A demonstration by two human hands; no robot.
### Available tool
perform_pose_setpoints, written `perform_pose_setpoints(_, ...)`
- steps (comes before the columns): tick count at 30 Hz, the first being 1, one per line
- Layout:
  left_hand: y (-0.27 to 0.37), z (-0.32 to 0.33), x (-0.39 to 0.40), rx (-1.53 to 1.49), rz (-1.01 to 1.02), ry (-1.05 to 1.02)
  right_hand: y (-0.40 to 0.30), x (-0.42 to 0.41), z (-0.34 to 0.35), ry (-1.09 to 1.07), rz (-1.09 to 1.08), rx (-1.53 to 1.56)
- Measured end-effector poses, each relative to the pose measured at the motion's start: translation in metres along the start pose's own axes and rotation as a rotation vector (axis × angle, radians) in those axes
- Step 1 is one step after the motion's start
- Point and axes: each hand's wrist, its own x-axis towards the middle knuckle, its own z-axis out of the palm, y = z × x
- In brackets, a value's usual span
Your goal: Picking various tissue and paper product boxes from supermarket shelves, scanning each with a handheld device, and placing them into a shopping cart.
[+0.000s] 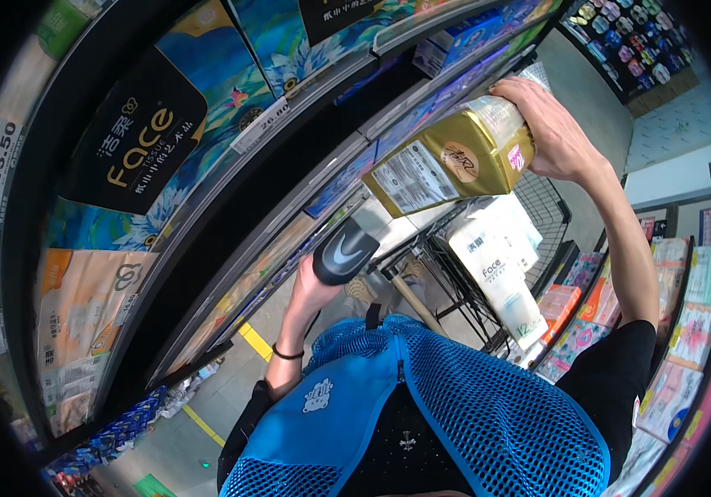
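Observation:
My right hand [554, 127] grips a gold plastic-wrapped tissue multipack [420, 161] by its far end, where the wrap is clear. The pack is held tilted in the air, its printed side towards me, between the shelving and a wire cart. Lower and to the left, my left hand [315, 286] is closed around a dark handheld device [346, 251] with a pale swoosh mark; its exact kind is unclear. Below the gold pack, white tissue packs [492, 267] lie on the black wire shopping cart [541, 205].
Shelving with price rails [262, 127] curves along my left, stocked with blue tissue packs [212, 81] and an orange tissue pack [82, 335]. More packs fill a shelf [672, 373] on my right. Yellow tape [256, 341] marks the floor. A wall display [628, 43] stands beyond.

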Motion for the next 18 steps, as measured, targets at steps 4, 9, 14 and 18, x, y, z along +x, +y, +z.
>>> perform_pose_setpoints(4,0.009,0.003,0.012,-0.071,-0.035,-0.107,-0.016,-0.021,-0.015,-0.034,0.063,-0.002)
perform_pose_setpoints(9,0.013,0.016,0.019,-0.133,-0.018,-0.148,-0.033,-0.037,-0.024,-0.125,0.129,-0.011)
perform_pose_setpoints(14,0.027,0.03,0.029,-0.09,0.075,-0.273,-0.047,-0.051,-0.031,-0.142,0.17,-0.032)
perform_pose_setpoints(18,0.028,0.041,0.031,-0.146,0.099,-0.268,-0.048,-0.064,-0.04,-0.149,0.231,-0.012)
